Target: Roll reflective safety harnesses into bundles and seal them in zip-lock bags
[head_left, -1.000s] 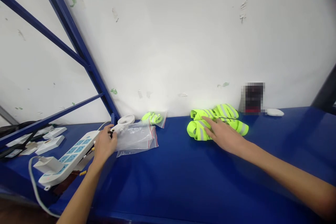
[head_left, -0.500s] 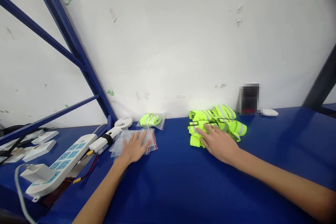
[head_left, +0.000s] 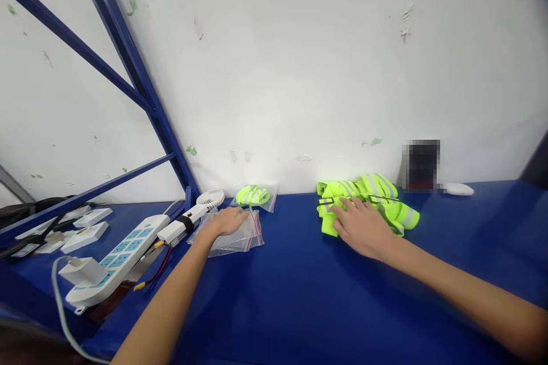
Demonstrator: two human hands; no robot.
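Up close, smooth, glossy blue surface (head_left: pixel 257 313), with a pale, rubbery cable (head_left: pixel 62 319) curving along its left edge to a blocky white plug (head_left: pixel 83 271). That sits in a long, round-ended plastic power strip (head_left: pixel 128 248) with light-blue socket faces, and beside it thin red and black wires end in a hard yellow connector (head_left: pixel 139 286).

Here's the left hand (head_left: pixel 229 220), low over clear, crinkly zip bags (head_left: pixel 248 234), their edges lined in red; whether it pinches any film, I can't tell. On the right, the right hand (head_left: pixel 363 225) is spread wide, palm down, fingers on a soft, folded fluorescent-yellow bundle (head_left: pixel 400 214) striped with grey reflective bands and dark strips.

Just beyond the left hand, a white handheld fan (head_left: pixel 209 199), round and finely slatted; next to it, a smaller fluorescent roll (head_left: pixel 252 196) lies on or in clear plastic, hard to say which. Far right, a flat, glossy white rounded object (head_left: pixel 458 189) near a pixel-blurred dark block (head_left: pixel 423 164). Behind everything, a slanting blue metal frame (head_left: pixel 148 100) and a matte white wall (head_left: pixel 282 68), scuffed and flaking in spots.
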